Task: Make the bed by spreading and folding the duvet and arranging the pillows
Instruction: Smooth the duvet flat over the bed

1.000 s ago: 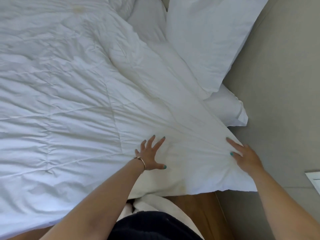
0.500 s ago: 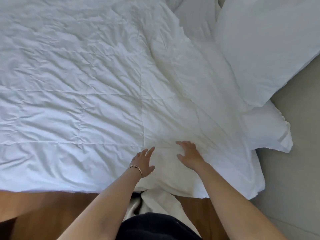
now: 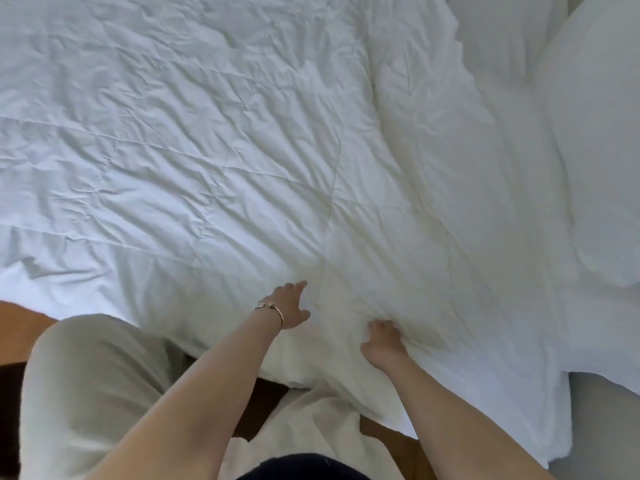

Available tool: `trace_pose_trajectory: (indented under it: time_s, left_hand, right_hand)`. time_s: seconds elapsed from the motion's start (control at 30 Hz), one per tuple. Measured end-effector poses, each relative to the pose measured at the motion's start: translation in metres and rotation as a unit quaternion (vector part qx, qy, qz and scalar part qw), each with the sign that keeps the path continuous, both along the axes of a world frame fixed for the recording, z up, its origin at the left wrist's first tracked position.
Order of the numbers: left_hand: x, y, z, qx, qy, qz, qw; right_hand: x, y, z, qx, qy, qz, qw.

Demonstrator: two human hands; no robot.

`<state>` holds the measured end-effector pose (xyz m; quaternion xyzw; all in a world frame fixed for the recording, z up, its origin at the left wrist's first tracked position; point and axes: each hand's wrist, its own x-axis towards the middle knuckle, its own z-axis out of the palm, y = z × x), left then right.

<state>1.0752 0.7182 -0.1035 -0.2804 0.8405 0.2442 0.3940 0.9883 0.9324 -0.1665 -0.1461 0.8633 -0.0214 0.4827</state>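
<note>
1. Nearest us, our right hand (image 3: 382, 344) is clenched on a bunched pinch of the white quilted cotton duvet (image 3: 194, 161) at its near edge, creases fanning away from the fist.
2. Just beside it, our left hand (image 3: 290, 306), wearing a thin metal bangle (image 3: 273, 308), lies loose with fingers spread on the cloth, grasping nothing.
3. The duvet stretches away and leftward from both hands, its long run lying across us; the left hand is nearer that unsmoothed expanse.
4. Farthest right, a plump white fabric pillow (image 3: 599, 150) rests beside the duvet's edge.
</note>
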Motion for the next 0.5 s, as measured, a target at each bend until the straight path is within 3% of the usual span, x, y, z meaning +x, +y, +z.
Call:
trace_pose_trajectory:
  time_s: [0.2,0.37,0.5]
  left_hand:
    - [-0.06,-0.075,0.052,-0.099,0.038,-0.055,0.993]
    - [-0.136,-0.134,0.1,-0.142,0.11,-0.052,0.982]
    - [-0.187,-0.154,0.102,-0.146,0.119,-0.162,0.969]
  right_hand:
    - [-0.042,-0.086,0.011,-0.068,0.042,-0.046,0.996]
    - [-0.105,-0.146,0.06,-0.158,0.04,-0.105,0.981]
    - [-0.155,-0.153,0.096,-0.198,0.097,-0.115,0.968]
